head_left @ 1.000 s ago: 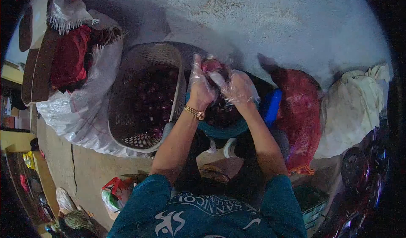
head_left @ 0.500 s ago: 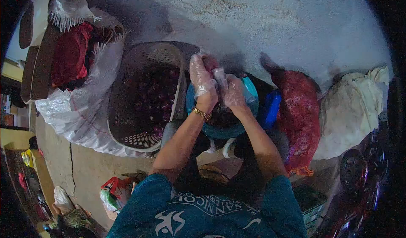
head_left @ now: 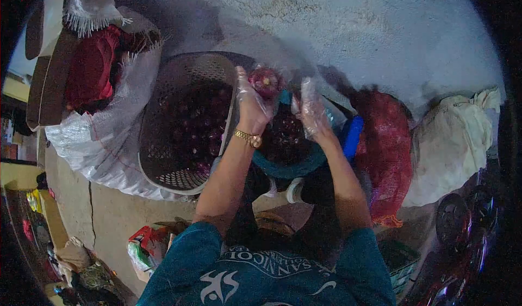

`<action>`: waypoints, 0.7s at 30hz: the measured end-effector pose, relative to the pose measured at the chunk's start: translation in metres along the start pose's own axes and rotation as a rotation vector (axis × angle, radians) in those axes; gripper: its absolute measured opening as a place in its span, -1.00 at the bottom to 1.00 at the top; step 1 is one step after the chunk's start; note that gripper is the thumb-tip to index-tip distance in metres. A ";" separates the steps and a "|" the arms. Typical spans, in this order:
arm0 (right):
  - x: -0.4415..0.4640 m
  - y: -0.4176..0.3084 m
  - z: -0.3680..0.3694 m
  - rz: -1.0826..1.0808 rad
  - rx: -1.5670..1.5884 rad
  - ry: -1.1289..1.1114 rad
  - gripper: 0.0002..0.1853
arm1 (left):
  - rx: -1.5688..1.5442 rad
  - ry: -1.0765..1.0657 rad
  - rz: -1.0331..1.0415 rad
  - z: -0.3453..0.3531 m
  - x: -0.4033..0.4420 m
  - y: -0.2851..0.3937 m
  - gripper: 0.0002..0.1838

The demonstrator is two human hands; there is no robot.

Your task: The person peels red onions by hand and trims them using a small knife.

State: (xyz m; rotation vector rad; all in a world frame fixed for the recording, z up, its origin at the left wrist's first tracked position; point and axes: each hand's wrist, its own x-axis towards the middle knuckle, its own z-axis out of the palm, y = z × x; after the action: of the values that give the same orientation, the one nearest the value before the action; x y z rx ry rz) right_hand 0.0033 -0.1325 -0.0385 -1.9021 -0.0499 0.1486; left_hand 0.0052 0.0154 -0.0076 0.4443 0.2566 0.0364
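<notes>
Two hands in thin clear gloves are held apart from each other. The left hand (head_left: pixel 252 109) has a red onion (head_left: pixel 266 82) at its fingers, above the far left part of a teal basin (head_left: pixel 288 171). The right hand (head_left: pixel 314 113) is open and holds nothing that I can see; it is near the basin's far right side, with the fingers upright.

I judge the onion to be light and firm, but its dry outer skin is probably loose and may slide under the smooth plastic. The best hold is probably around its widest part, with the fingers on opposite sides; hard pressing could bruise the layers. Its round end faces up.

Under the hands, the basin contains dark, loose pieces (head_left: pixel 284 137), too dim to tell exactly. Just beside it on the left is a perforated crate (head_left: pixel 205 64) with many dark reddish bulbs; its raised rim could obstruct the left wrist, which wears a gold watch (head_left: pixel 248 138). On the right, a blue object (head_left: pixel 352 136) is close to the right forearm, and then come a red mesh sack (head_left: pixel 385 154) and a pale sack (head_left: pixel 451 143). Farther left lies a white woven sack (head_left: pixel 100 148). On the far side, a rough wall (head_left: pixel 326 23) limits the reach.
</notes>
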 end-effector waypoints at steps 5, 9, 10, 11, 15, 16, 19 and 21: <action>-0.001 0.013 -0.029 -0.240 -0.526 0.138 -0.44 | -0.156 0.078 -0.161 -0.004 0.009 -0.001 -0.45; -0.003 -0.016 -0.046 -0.076 -0.551 0.038 -0.41 | -0.184 0.042 -0.177 -0.001 0.007 0.000 -0.48; 0.000 -0.006 -0.046 -0.075 -0.551 0.038 -0.41 | -0.176 0.072 -0.171 0.001 0.005 0.001 -0.50; 0.005 0.012 -0.047 -0.153 -0.600 0.069 -0.36 | -0.169 0.102 -0.165 0.004 0.004 0.001 -0.51; -0.006 -0.032 -0.049 -0.120 -0.747 0.091 -0.37 | -0.164 0.058 -0.155 -0.001 0.010 -0.002 -0.53; -0.010 -0.045 -0.052 -0.120 -0.746 0.092 -0.37 | -0.139 0.081 -0.191 0.004 0.007 -0.001 -0.53; -0.014 -0.051 -0.057 -0.042 -0.801 -0.014 -0.26 | -0.076 0.062 -0.253 0.008 0.003 -0.002 -0.50; -0.007 -0.030 -0.055 -0.259 -0.764 0.096 -0.23 | -0.038 0.019 -0.277 0.010 0.000 -0.002 -0.48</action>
State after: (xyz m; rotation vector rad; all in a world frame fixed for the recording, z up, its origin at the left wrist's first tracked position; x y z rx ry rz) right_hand 0.0048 -0.1753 0.0079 -2.6359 -0.3247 -0.1658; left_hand 0.0075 0.0090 0.0000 0.3675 0.3339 -0.2248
